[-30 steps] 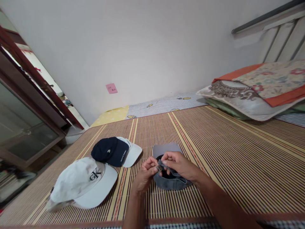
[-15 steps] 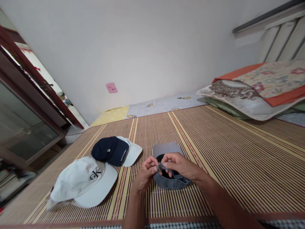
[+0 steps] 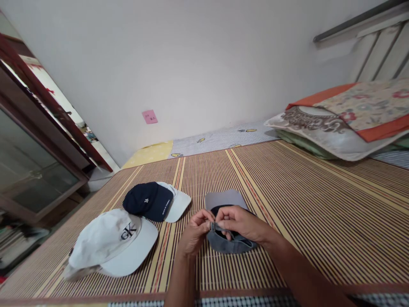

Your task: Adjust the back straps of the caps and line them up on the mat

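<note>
Pinching metal buckle (image 3: 212, 227) between thumb and fingers of left hand (image 3: 193, 233); pinching gray strap (image 3: 220, 227) likewise with right hand (image 3: 241, 222), fingertips just beside the left ones. Closed on both sides, with exact contact partly hidden. Holding both right over gray cap (image 3: 230, 246), set on striped mat (image 3: 319, 204) with opening up, dark inside visible, brim pointing away toward wall (image 3: 217, 64). Can also see white cap (image 3: 99, 241) off to the left, marked with black "CK" on front, brim toward near right. Just behind it, see navy cap (image 3: 139, 199) with small white monogram on crown and line of white lettering along brim, both too small to read for sure. Partly covered by that, see second white cap (image 3: 179, 205), plain on visible brim. Up on wall, see pink paper (image 3: 147, 113) with dark handwriting, illegible. At far right, see pillow (image 3: 345, 147) with brown scroll pattern, topped by orange-edged floral cloth (image 3: 377, 100). Beyond far mat edge, see checked sheet (image 3: 214, 138) beside yellow cloth (image 3: 150, 152).
</note>
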Action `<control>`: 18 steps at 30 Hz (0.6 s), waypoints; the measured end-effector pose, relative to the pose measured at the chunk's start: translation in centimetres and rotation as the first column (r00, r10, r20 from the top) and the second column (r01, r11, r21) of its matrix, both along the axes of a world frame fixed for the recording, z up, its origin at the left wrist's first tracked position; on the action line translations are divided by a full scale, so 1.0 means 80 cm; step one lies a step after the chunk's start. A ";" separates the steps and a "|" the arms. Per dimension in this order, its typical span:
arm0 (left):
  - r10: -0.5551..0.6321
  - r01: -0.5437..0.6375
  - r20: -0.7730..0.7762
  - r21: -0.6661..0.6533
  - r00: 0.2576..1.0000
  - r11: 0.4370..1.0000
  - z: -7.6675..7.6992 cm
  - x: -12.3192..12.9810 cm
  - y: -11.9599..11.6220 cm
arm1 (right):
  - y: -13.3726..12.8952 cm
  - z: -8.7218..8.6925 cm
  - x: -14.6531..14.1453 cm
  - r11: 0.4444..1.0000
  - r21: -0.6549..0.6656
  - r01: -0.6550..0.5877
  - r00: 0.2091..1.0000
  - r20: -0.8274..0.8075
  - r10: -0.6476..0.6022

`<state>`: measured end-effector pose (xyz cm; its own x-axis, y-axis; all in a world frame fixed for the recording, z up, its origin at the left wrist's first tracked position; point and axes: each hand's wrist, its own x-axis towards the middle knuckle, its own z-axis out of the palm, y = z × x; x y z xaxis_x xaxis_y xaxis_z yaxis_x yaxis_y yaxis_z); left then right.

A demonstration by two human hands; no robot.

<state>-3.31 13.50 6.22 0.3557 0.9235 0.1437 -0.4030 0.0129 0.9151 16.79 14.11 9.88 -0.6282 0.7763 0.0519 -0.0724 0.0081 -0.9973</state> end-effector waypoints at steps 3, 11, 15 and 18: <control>-0.009 0.009 -0.004 -0.001 1.000 1.000 -0.002 -0.001 0.001 | 0.000 -0.002 -0.001 0.999 0.026 0.048 0.999 -0.013 -0.047; 0.075 -0.075 -0.006 0.031 0.997 0.997 0.000 0.004 0.001 | 0.001 -0.006 0.000 0.999 -0.050 0.014 0.997 -0.069 -0.018; 0.106 -0.106 0.017 0.036 0.994 0.994 0.000 0.010 0.000 | 0.002 -0.008 -0.002 0.998 -0.053 0.033 0.997 -0.075 -0.037; 0.099 -0.099 0.008 0.015 0.995 0.995 -0.001 0.013 0.000 | 0.003 -0.009 -0.004 0.996 -0.055 0.066 0.994 -0.079 -0.071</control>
